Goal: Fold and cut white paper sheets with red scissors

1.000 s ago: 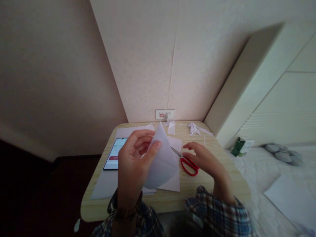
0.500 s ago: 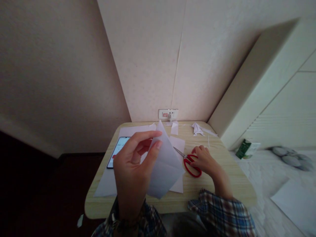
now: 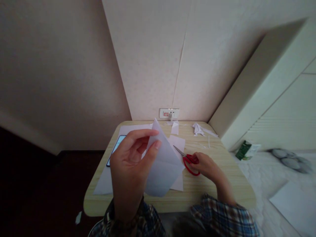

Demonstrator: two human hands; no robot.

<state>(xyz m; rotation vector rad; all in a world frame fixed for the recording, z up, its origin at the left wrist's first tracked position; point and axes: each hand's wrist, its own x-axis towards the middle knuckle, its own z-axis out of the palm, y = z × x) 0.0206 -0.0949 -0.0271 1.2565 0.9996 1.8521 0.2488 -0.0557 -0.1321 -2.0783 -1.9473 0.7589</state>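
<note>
Pinched between thumb and fingers of my left hand (image 3: 134,161) is a folded sheet of white paper (image 3: 164,168), held up over the table with a pointed corner at the top. My right hand (image 3: 206,166) has its fingers closed on the red handle of the scissors (image 3: 188,160). The blades point up and left, close to the paper's right edge, and whether the scissors still rest on the table I cannot tell. A phone (image 3: 118,144) lies on white paper behind my left hand, partly hidden by it.
The small wooden table (image 3: 209,197) stands against the wall. At its back lie a folded paper figure (image 3: 197,129), a paper piece (image 3: 175,127) and thin strips. A wall socket (image 3: 169,113) is above. Right of the table are a green-white carton (image 3: 247,150) and a white sheet (image 3: 295,204).
My right hand has closed round the scissors' handle, where its fingers were only reaching at it before. My left hand and the folded paper have shifted slightly left.
</note>
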